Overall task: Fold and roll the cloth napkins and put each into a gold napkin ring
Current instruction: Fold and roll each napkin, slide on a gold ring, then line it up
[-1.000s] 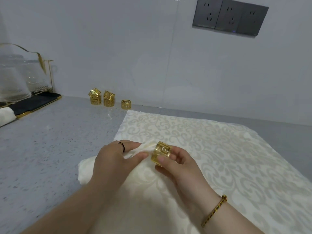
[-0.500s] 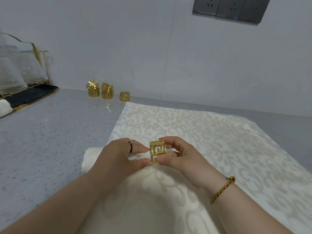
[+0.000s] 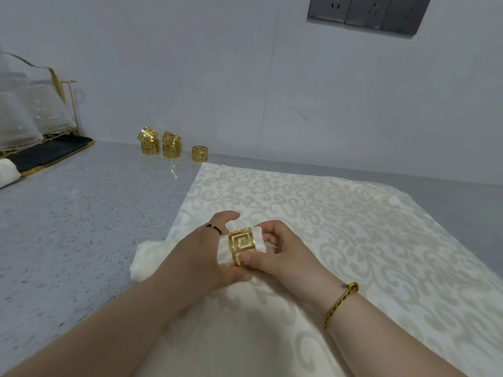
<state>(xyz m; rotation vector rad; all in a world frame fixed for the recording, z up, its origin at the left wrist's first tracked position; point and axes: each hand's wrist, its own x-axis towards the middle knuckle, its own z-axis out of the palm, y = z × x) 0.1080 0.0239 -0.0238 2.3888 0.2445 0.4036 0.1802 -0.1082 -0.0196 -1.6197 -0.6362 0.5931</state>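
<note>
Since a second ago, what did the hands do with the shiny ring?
The right hand slid the gold ring onto the rolled napkin, toward the left hand; the napkin's end now pokes out past it. The left hand still grips the roll. The spare rings by the wall and the patterned cloth stayed put.

Grey counter (image 3: 81, 227) carries patterned cloth (image 3: 340, 213), gold rings (image 3: 171, 151), black tray (image 3: 54, 151).

Glossy metal ring (image 3: 241, 244); matt cloth napkin (image 3: 145, 261)

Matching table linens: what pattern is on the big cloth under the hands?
The cloth: cream, scrolling damask swirls; head view.
</note>
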